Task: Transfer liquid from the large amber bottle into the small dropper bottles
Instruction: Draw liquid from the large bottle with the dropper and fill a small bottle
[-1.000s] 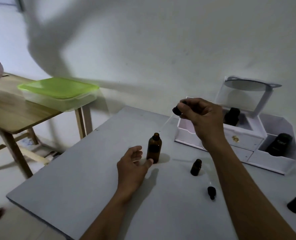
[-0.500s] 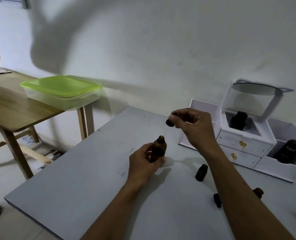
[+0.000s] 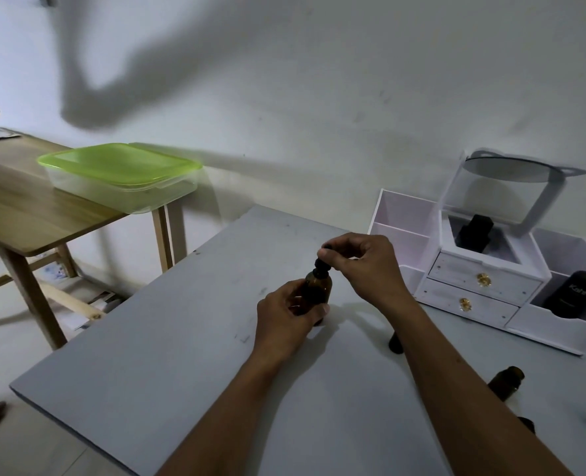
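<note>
The large amber bottle (image 3: pixel 318 291) stands upright on the grey bench (image 3: pixel 181 355). The left hand (image 3: pixel 284 321) curls its fingers (image 3: pixel 320 309) round the bottle's body, and the right hand (image 3: pixel 363 266) pinches the black dropper cap (image 3: pixel 322 265) at its neck.

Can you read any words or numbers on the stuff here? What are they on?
"Kahf": on the black bottle leaning in the right compartment of the white organizer.
Smaller print under it: too blurred to read.
The brown bottle in the left hand: no label shows.
</note>
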### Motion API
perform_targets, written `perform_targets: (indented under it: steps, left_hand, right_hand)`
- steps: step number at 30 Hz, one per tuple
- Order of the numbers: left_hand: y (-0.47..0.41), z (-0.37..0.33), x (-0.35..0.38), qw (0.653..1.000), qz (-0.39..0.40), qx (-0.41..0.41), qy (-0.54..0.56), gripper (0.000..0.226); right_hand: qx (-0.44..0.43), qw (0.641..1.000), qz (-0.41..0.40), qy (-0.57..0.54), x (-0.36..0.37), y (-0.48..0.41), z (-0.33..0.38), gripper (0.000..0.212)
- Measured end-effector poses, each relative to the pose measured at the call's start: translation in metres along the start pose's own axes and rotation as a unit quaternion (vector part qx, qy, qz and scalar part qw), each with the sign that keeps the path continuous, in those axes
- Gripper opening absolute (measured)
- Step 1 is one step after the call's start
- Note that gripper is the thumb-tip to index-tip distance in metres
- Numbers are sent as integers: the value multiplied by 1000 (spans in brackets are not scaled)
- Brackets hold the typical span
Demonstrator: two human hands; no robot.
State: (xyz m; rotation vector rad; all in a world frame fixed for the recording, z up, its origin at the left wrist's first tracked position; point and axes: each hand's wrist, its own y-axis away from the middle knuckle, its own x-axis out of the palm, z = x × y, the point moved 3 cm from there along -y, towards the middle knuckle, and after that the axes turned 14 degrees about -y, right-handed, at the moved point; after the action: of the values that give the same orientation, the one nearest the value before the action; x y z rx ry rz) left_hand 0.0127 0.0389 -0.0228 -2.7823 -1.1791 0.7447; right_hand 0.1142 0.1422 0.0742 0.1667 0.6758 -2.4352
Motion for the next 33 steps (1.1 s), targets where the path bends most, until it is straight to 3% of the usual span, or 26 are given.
perform_targets:
  steps: [20, 33]
  left_hand:
    - [-1, 2, 1, 1000, 6, 3, 12, 50]
    - [3, -3, 0, 998, 12, -21, -50, 56]
  right_hand:
    - [-19, 999, -7, 26, 4, -2, 0, 3]
    - [-66, 997, -38, -23, -20, -15, 58, 9]
